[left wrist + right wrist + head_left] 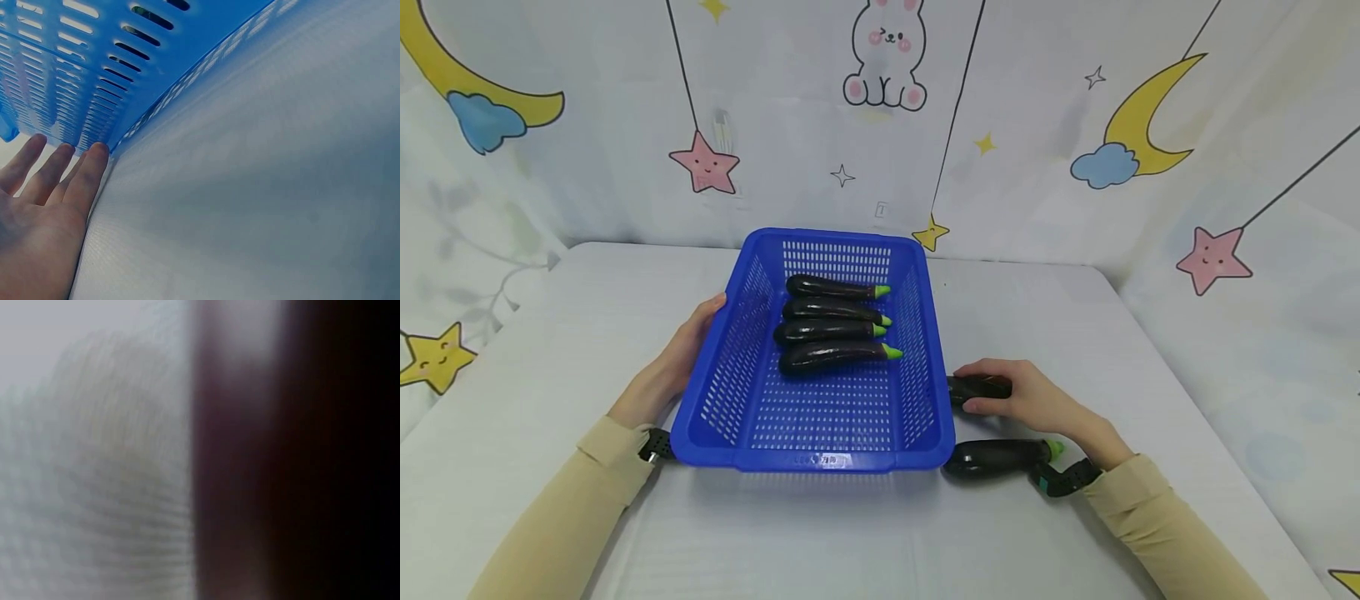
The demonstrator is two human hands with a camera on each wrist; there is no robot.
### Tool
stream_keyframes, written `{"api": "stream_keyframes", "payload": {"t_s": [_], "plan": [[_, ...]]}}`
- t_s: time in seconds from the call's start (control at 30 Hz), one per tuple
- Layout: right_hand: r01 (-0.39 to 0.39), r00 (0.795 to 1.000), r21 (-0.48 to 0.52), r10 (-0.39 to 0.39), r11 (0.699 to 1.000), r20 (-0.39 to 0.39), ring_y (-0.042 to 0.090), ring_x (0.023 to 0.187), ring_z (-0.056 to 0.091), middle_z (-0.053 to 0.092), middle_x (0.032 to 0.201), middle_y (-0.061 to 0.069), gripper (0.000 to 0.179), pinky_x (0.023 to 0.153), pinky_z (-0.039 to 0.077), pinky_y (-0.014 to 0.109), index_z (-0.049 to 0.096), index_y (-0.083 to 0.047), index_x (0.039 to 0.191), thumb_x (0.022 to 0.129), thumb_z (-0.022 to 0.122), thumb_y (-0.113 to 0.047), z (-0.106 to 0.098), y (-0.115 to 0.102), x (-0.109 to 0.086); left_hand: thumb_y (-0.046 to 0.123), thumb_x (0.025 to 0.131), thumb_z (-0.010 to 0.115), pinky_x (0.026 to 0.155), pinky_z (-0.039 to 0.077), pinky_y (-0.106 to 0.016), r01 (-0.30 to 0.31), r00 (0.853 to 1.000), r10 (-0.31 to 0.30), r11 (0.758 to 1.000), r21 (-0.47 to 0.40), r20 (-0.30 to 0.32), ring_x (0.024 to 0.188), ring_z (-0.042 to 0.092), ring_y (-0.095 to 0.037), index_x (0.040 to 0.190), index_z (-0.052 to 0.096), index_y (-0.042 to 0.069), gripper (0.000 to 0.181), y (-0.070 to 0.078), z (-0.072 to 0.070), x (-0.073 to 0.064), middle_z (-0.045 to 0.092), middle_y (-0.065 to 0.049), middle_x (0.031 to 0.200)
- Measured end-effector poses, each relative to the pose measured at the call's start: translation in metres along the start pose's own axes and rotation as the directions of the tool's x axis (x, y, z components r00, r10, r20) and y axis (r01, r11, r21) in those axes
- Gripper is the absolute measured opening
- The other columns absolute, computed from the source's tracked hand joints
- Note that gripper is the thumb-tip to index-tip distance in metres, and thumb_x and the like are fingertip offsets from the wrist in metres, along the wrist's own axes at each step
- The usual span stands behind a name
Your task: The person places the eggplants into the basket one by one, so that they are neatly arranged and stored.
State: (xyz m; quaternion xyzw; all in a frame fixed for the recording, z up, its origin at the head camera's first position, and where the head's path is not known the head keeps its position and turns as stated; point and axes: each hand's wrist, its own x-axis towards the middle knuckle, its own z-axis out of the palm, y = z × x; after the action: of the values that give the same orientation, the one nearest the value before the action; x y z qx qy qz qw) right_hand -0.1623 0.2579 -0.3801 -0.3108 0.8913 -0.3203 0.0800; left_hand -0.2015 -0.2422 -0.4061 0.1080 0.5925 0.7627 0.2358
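Note:
Several dark eggplants (831, 357) with green stem ends lie side by side in a blue plastic basket (812, 459). Along the basket's left wall is my left hand (688, 342); in the left wrist view its fingers (86, 181) reach out nearly straight, tips at the slotted wall. To the right of the basket, my right hand (1026, 392) grips another eggplant (977, 389) between thumb and fingers, its stem end hidden under the palm. One more eggplant (996, 457) lies beneath the right wrist. A blurred dark purple surface (237, 456) fills much of the right wrist view.
A white cloth covers the table (865, 542). Behind it hangs a white curtain (805, 125) printed with moons, stars and a rabbit. Black camera straps sit on both wrists, the right one (1063, 478) close against the lower eggplant.

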Motion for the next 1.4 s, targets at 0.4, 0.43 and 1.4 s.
{"api": "stream_keyframes", "payload": {"t_s": [0.4, 0.43, 1.4], "plan": [[0.017, 0.999, -0.003, -0.017, 1.000, -0.031, 0.020, 0.112, 0.064, 0.069, 0.124, 0.000, 0.043, 0.097, 0.051, 0.048, 0.066, -0.017, 0.129, 0.089, 0.077, -0.030, 0.000, 0.002, 0.004, 0.057, 0.103, 0.031, 0.075, 0.057, -0.029, -0.004, 1.000, 0.005, 0.999, -0.042, 0.028, 0.093, 0.067, -0.013, 0.140, 0.037, 0.021, 0.053, 0.001, 0.001, -0.001, 0.066, -0.001, 0.113], [0.021, 0.999, -0.001, -0.021, 1.000, -0.033, 0.020, 0.112, 0.064, 0.070, 0.123, 0.000, 0.043, 0.097, 0.051, 0.048, 0.066, -0.017, 0.128, 0.089, 0.078, -0.029, 0.000, 0.002, 0.006, 0.057, 0.103, 0.031, 0.074, 0.057, -0.028, -0.004, 1.000, 0.005, 0.999, -0.041, 0.025, 0.093, 0.067, -0.013, 0.140, 0.037, 0.021, 0.052, 0.001, 0.001, -0.001, 0.066, -0.001, 0.113], [0.014, 0.999, -0.011, -0.015, 1.000, -0.050, 0.028, 0.112, 0.065, 0.069, 0.124, 0.010, 0.043, 0.097, 0.052, 0.050, 0.065, -0.009, 0.129, 0.090, 0.077, -0.021, -0.026, 0.004, 0.047, 0.060, 0.102, 0.033, 0.077, 0.057, -0.032, 0.023, 1.000, -0.022, 0.999, -0.033, 0.006, 0.097, 0.067, -0.016, 0.148, 0.030, 0.016, 0.064, 0.001, 0.002, 0.000, 0.064, -0.004, 0.120]]}}
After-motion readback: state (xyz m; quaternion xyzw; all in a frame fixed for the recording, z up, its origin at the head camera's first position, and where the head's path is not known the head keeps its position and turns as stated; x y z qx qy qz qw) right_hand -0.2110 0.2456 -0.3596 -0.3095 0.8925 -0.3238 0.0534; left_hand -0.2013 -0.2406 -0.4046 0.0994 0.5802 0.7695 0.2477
